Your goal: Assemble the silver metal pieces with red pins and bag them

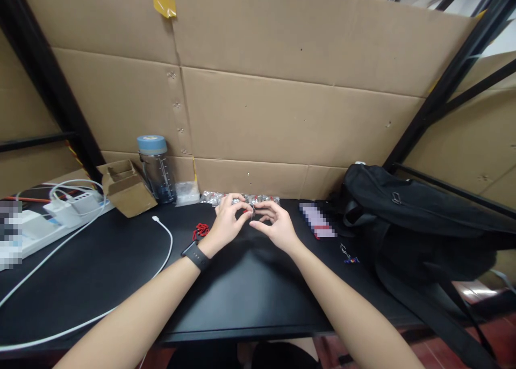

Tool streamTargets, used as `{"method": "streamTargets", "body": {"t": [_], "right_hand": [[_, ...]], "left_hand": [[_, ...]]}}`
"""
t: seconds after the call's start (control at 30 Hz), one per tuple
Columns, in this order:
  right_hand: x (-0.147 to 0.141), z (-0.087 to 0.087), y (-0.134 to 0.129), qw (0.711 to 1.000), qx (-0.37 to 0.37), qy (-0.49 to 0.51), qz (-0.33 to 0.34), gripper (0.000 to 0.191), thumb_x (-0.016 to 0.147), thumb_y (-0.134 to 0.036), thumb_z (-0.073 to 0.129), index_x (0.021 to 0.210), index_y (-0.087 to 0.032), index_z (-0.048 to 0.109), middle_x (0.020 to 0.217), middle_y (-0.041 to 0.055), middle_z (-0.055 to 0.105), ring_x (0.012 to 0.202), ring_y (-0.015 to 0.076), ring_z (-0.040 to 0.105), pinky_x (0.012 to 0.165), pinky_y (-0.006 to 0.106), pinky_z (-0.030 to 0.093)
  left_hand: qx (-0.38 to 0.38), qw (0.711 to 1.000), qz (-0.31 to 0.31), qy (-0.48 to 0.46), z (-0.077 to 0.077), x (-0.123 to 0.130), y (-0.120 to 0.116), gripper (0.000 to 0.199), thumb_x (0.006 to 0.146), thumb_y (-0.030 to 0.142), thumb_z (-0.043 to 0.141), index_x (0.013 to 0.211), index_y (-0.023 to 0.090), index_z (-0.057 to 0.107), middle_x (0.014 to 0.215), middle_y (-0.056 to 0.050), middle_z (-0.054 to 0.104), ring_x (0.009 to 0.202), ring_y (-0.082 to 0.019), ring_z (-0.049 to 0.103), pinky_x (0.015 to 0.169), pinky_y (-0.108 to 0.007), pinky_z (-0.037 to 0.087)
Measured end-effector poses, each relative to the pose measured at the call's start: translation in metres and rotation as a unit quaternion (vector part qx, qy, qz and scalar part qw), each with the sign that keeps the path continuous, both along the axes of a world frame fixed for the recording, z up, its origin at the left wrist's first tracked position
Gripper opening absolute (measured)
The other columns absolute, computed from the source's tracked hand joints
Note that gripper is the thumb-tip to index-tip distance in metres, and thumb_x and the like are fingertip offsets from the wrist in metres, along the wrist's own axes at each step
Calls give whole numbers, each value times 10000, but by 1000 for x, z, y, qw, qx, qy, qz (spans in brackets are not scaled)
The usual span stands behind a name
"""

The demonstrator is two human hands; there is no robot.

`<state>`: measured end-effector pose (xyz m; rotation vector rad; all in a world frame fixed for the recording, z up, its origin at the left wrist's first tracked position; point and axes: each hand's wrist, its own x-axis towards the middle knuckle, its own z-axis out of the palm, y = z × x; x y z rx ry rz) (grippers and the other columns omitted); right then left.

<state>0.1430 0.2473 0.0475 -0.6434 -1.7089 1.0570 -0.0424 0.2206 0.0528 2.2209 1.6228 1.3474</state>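
Note:
Above the black table, in the middle of the head view, my two hands meet at a small, thin, flat piece [253, 214] seen nearly edge-on, its kind too small to tell. My left hand [230, 218], with a dark watch [195, 255] at its wrist, pinches it between thumb and forefinger; a bit of red shows at those fingertips. From the other side my right hand [277, 224] curls thumb and forefinger round its edge. Behind the hands lies a row of clear plastic packets [209, 197]. A bundle of red cord [200, 231] rests beside my left wrist.
On the left are a power strip [36, 245] with chargers, a white cable [171, 243], an open cardboard box [129, 189] and a water bottle [157, 170]. To the right lie a phone [317, 220], a keyring [349, 256] and a black bag [419, 224]. Cardboard [258, 116] walls the back.

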Motion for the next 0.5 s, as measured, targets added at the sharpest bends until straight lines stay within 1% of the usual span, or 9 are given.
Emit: {"method": "streamTargets", "body": {"t": [0.2,0.33,0.5], "right_hand": [[-2,1,-2,999,-27,29,-16,456,663,-385,864,1006,-225,610,1130,99,700,1062,274,705,779,343,587],[-3,1,-3,999,-23,25,-8,445,668,-377,864,1005,-227,614,1113,93,702,1041,266,708,769,334,585],[-2,0,-2,999,-22,30,-9,428,680,-365,858,1007,-226,618,1134,99,702,1044,263,707,753,325,578]], "left_hand": [[23,999,28,38,0,5,-4,140,938,335,584,931,259,701,1205,-71,579,1211,-276,480,1026,-469,355],[54,995,54,59,3,6,-6,107,925,302,596,944,266,696,1207,-78,582,1214,-289,472,1010,-473,348],[60,995,43,64,3,6,-7,113,931,292,579,948,257,685,1200,-78,586,1207,-286,482,1018,-476,335]]}}
